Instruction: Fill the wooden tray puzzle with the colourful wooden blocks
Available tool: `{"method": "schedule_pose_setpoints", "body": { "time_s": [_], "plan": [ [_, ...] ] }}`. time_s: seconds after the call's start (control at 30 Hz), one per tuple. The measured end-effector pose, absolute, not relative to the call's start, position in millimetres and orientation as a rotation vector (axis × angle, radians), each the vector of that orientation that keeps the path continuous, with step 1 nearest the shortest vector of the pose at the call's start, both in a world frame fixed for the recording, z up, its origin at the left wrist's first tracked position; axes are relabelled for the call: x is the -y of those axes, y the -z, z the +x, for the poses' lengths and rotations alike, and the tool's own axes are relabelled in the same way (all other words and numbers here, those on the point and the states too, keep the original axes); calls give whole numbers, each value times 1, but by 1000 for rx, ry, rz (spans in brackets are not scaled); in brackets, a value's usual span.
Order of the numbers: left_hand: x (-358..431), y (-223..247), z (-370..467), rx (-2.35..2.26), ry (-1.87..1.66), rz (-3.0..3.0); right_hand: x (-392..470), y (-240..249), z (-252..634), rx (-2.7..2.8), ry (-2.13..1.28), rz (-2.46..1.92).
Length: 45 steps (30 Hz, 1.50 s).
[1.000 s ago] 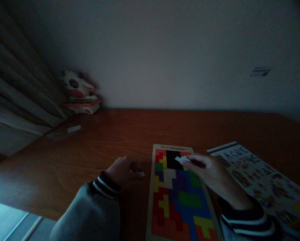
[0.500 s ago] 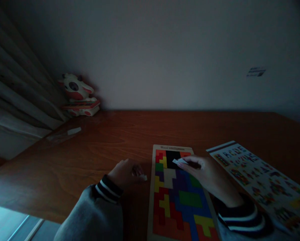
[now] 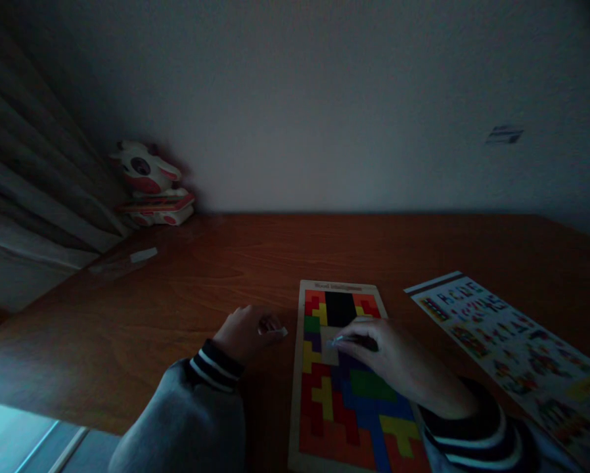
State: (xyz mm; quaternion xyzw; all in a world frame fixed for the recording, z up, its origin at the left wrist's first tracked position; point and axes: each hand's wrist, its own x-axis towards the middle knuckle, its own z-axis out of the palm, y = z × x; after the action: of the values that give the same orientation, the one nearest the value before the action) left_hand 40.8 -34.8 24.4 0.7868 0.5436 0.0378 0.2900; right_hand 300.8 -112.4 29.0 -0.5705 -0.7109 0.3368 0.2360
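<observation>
The wooden block puzzle board (image 3: 295, 407) lies on the table, filled with coloured pieces except for a black gap (image 3: 340, 307) near its far end. My right hand (image 3: 388, 348) hovers over the board's upper middle, fingers pinched on a small white puzzle piece (image 3: 332, 343). Behind that piece, white cells of the puzzle show in the board. Left of the board, my left hand (image 3: 248, 332) is curled by the table, with a small white puzzle piece (image 3: 284, 332) at its fingertips. Part of each held piece is hidden by the fingers.
A printed pattern sheet (image 3: 502, 348) lies right of the board. At the back left stands a cow-shaped toy (image 3: 150, 184) by the curtain (image 3: 33, 157). A clear wrapper with a white label (image 3: 144, 255) rests near the table's left edge. A wall (image 3: 324, 118) rises behind.
My right hand has moved toward me with its white piece, away from the black gap to above the white cells. The left hand has stayed nearly still.
</observation>
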Motion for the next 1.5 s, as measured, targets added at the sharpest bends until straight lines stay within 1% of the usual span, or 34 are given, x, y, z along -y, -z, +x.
{"method": "schedule_pose_setpoints", "body": {
  "time_s": [0.33,0.53,0.83,1.2,1.5],
  "plan": [
    [38,-27,43,-1486,-85,2108,114,-21,286,2072,-814,-1663],
    [36,-25,42,-1472,-92,2125,116,-16,286,2158,-736,-1583],
    [38,-27,43,-1481,-72,2125,117,-20,288,2190,-765,-1565],
    [38,-26,44,-1462,-90,2119,115,-22,284,2027,-901,-1658],
    [39,-31,46,-1478,-76,2126,114,-17,279,1937,-885,-1652]
  ]
}}
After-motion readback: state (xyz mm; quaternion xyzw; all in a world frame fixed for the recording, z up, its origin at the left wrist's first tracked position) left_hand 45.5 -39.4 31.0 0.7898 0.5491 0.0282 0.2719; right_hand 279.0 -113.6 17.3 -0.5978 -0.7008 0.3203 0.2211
